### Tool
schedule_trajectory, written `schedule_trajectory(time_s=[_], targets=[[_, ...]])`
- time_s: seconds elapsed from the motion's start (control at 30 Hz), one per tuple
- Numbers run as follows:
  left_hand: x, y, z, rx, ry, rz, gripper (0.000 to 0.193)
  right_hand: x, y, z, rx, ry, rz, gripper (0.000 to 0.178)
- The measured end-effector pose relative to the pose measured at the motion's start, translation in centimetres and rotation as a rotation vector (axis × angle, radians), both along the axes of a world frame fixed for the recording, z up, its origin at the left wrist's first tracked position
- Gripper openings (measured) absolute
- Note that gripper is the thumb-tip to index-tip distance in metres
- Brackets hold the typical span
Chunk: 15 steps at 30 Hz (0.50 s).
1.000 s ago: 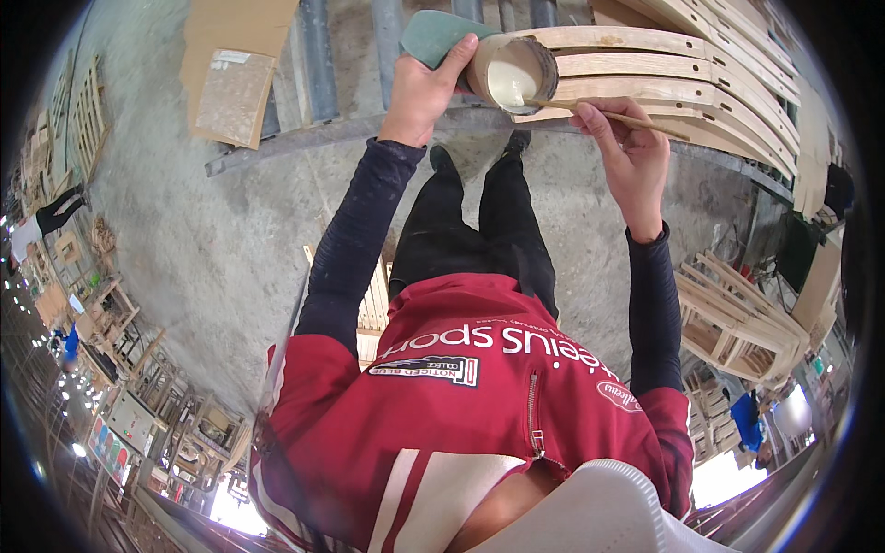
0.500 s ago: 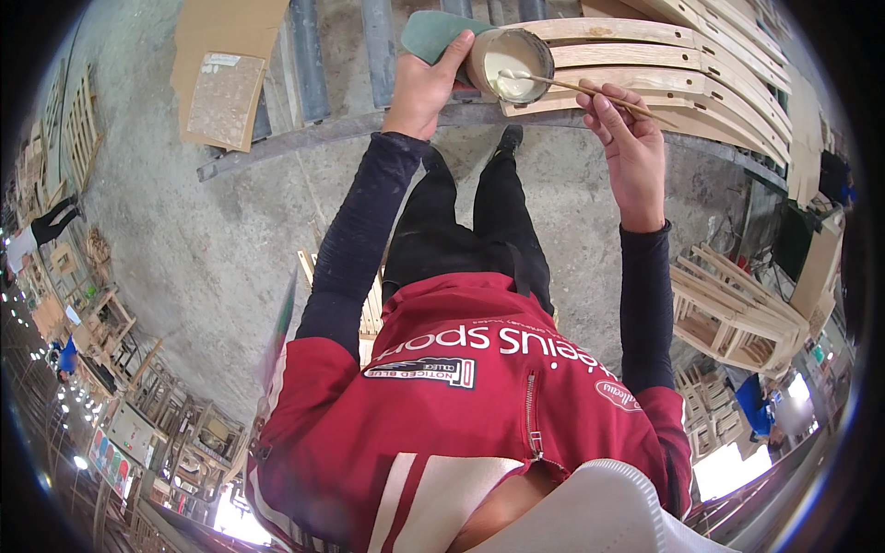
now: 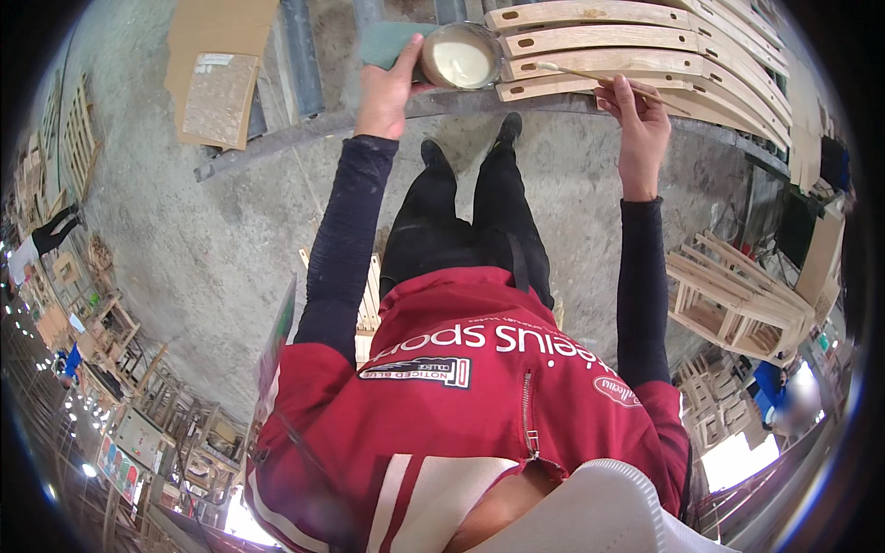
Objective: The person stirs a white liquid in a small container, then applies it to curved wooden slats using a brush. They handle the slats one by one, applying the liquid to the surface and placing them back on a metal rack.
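My left hand is closed at the side of a round, open container and holds it over the rails. Thick cream-coloured paste fills its bottom. Beyond the thumb sticks out a flat teal piece; whether it is joined to the container I cannot tell. Between the fingers of my right hand is a thin wooden stick, its tip coated in pale paste. That tip hovers over or touches the slotted end of one curved wooden slat. Similar slats lie beside it in a row.
Grey metal rails support the slats, with a long edge bar along the near side. Cardboard lies at the far left. Stacked wooden frames stand at right, more furniture parts at lower left. A distant person is at left.
The stick's tip has come out of the container and moved over a slat's end. My left hand has shifted left with the container and the teal piece.
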<state>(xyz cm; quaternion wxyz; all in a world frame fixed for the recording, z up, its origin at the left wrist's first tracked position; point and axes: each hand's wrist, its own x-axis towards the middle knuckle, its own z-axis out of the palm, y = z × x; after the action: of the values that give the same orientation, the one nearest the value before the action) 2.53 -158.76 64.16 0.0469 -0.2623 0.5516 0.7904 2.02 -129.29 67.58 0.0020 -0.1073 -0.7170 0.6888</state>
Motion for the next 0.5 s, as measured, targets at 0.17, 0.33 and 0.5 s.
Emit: schedule_trajectory(time_s=[0.17,0.33,0.5], targets=[[1.2,-1.4,0.1,0.001,-0.037,0.001,0.033,-0.3,-0.2,-3.5,0.045,-0.020,-0.019,0.020],[2.0,-2.4,-0.7,-0.017,-0.087,0.026,0.031,-0.8,-1.1,-4.3,0.019,-0.054,-0.027,0.021],[2.6,-2.8,-0.7,-0.012,-0.101,0.049,0.032,-1.0,-0.8,-5.3,0.051,-0.014,-0.037,0.021]])
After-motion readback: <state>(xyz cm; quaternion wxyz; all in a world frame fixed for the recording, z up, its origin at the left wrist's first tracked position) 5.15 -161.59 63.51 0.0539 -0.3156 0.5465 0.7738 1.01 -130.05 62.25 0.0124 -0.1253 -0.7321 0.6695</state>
